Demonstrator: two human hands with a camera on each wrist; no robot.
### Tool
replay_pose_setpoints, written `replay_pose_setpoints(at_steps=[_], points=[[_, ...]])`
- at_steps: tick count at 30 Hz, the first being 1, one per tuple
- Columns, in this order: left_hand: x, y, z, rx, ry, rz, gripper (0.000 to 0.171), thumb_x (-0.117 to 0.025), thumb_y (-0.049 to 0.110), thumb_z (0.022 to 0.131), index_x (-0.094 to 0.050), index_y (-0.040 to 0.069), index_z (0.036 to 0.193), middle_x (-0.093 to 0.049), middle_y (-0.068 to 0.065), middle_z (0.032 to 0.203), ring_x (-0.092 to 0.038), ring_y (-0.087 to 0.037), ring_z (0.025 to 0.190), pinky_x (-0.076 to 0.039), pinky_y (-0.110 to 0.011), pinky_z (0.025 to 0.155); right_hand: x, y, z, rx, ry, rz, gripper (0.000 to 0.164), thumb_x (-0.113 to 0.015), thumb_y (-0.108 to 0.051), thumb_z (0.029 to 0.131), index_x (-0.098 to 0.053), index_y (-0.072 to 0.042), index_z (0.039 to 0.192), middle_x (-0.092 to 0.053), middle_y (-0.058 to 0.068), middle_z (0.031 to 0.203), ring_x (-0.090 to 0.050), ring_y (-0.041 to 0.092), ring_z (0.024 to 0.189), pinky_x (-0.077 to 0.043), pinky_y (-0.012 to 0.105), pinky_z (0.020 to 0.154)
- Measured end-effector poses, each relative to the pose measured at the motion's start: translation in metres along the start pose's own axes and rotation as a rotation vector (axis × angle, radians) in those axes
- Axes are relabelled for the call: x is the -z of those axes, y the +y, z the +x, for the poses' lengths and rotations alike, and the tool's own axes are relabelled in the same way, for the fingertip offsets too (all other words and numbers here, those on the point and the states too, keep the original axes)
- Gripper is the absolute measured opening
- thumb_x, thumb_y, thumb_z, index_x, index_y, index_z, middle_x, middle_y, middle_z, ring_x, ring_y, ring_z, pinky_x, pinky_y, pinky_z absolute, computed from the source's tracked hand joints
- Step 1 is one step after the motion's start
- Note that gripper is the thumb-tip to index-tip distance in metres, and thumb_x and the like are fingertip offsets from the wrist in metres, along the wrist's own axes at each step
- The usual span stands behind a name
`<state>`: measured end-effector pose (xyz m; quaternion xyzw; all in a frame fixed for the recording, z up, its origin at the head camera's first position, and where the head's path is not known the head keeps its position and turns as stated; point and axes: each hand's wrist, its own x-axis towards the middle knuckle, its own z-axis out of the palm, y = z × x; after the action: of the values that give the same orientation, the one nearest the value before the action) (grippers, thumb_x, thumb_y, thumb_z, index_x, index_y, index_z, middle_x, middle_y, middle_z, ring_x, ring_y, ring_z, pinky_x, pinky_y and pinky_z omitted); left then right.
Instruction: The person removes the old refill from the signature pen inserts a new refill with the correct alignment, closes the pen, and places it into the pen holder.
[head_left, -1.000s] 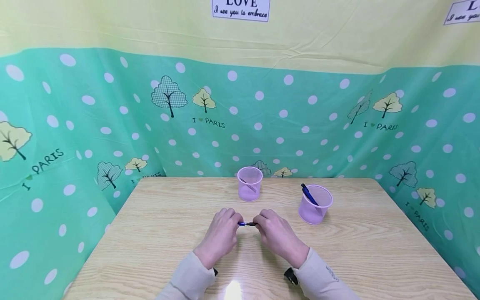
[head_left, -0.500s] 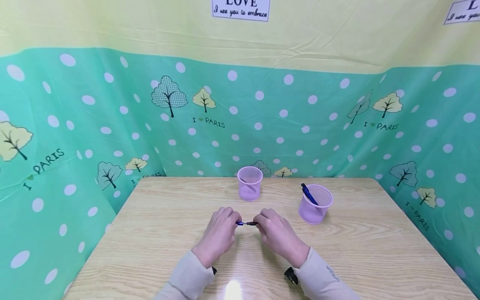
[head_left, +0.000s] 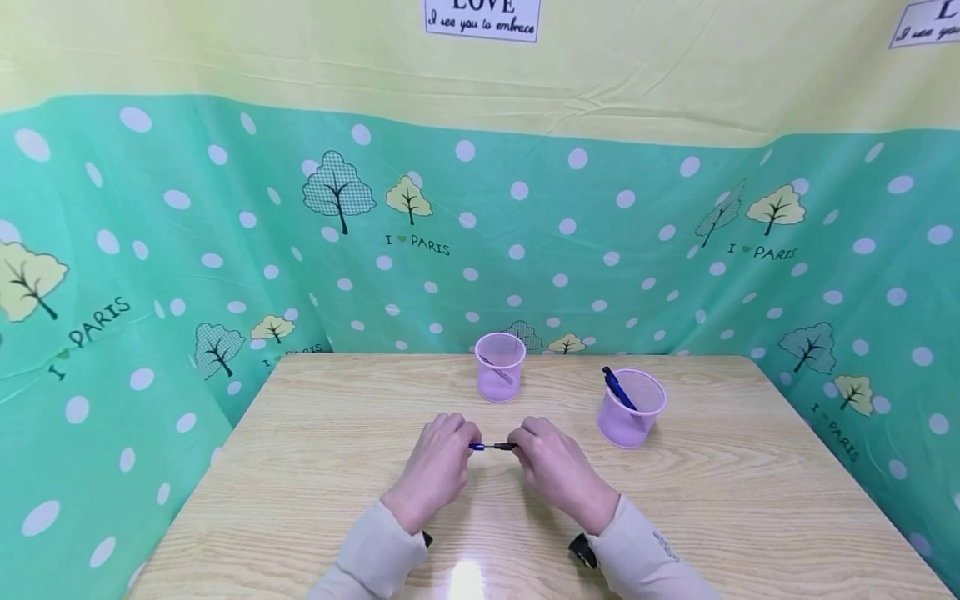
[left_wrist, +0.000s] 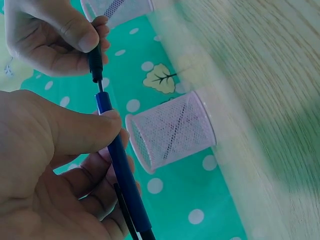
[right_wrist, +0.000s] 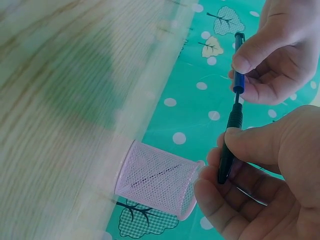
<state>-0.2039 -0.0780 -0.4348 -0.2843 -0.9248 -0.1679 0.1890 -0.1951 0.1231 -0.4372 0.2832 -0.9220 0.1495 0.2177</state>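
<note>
My left hand (head_left: 438, 467) pinches the blue barrel (left_wrist: 121, 160) of a pen between thumb and fingers, its black clip toward the palm. Facing it, my right hand (head_left: 555, 467) grips the black ribbed front section (right_wrist: 233, 125) of the same pen, the cone tip pointing into the fingers. A thin refill (left_wrist: 100, 86) bridges the gap between the two parts. Both hands are held over the table's middle, and the pen lies roughly level between them.
Behind the hands stands a pink mesh pen cup (head_left: 489, 390) with a thin dark pen inside. A second pink cup (head_left: 617, 429), to the right, holds a dark blue pen (head_left: 619, 390) leaning above its rim. The wooden table (head_left: 300, 467) ends at a green dotted curtain (head_left: 420, 292).
My left hand has shifted slightly left with the blue barrel, widening the gap so more of the refill shows. My right hand has stayed almost still.
</note>
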Motion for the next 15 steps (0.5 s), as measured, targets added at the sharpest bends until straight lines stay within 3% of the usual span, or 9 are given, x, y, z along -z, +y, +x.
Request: replay_pose_setpoints(at_steps=[15], points=[[0.0042, -0.0029, 0.0, 0.015, -0.004, -0.01, 0.02, -0.07, -0.002, 0.078, -0.064, 0.015, 0.086, -0.054, 0.004, 0.08, -0.048, -0.017, 0.078, -0.041, -0.031, 0.068, -0.0002, 0.0014, -0.0003, 0.006, 0.013, 0.001, 0.012, -0.072, -0.005, 0.082, -0.067, -0.015, 0.087, -0.051, -0.01, 0.078, -0.049, 0.008, 0.072, -0.047, 0.024, 0.059]])
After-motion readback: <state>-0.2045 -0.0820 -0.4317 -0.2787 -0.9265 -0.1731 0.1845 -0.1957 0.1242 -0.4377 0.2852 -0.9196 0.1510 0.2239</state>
